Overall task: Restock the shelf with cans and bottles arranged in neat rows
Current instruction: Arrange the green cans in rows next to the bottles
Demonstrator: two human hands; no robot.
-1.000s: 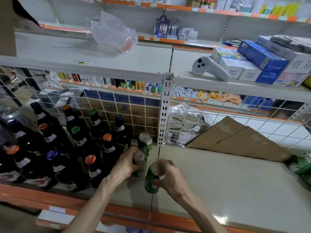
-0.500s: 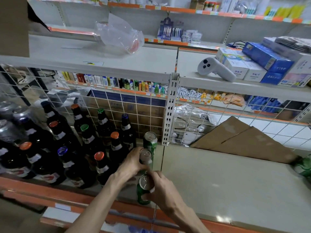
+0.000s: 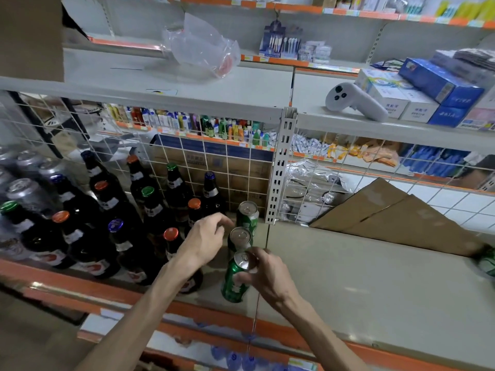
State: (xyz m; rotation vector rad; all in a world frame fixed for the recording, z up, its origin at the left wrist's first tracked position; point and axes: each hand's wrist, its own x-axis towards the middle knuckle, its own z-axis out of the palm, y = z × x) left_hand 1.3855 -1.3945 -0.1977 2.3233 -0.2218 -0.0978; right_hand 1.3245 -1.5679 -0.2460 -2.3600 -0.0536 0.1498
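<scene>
At the near end of the can row, the fingers (image 3: 257,254) of the right hand (image 3: 267,274) gripped a tilted green can (image 3: 232,289), just short of the middle can (image 3: 239,238). It had come left, into line with the far can (image 3: 247,214). The left hand (image 3: 203,242) had released the middle can and hung slack beside it. Bottles (image 3: 150,210) stood left on the shelf (image 3: 348,277). The third can probably only needed setting upright.
</scene>
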